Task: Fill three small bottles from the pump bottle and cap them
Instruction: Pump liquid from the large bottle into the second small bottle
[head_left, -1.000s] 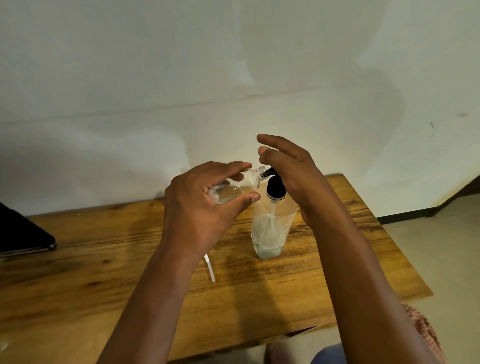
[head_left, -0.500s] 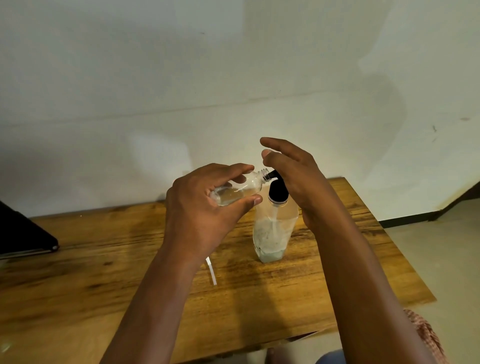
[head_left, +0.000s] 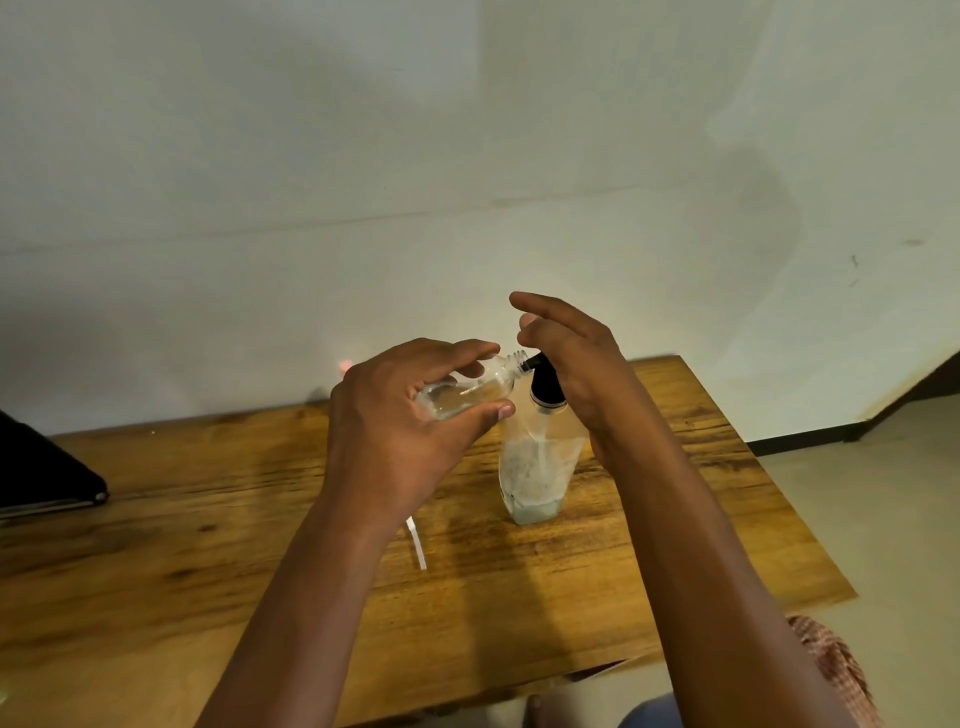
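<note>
Forearms reach in from the near edge over a wooden table (head_left: 156, 597), and at the near right corner a scrap of checked cloth (head_left: 831, 670) shows below the tabletop. Near the middle of the table a thin white strip (head_left: 417, 545) lies flat on the wood, partly hidden by the left wrist. Just right of it stands the pump bottle (head_left: 535, 467), clear plastic, upright, with a little pale liquid pooled at its base and cloudy film up its walls. Its black pump head (head_left: 545, 387) sits on top, the spout pointing left. The right hand (head_left: 576, 358) covers the pump head from the right side and above, fingers bent over it and resting on its top, the forefinger lifted and stretched out to the left. The left hand (head_left: 410, 415) grasps a small clear bottle (head_left: 467, 392), thumb beneath and fingers curled over the top, holding it in the air tilted nearly on its side with the threaded open neck pointing right. That neck meets the tip of the spout; a little clear liquid lies along the small bottle's lower side. At the far left edge of the table rests a dark flat object (head_left: 41, 473). Beyond the table rises a pale wall (head_left: 467, 156), with a dark skirting strip (head_left: 810, 439) at the floor on the right.
</note>
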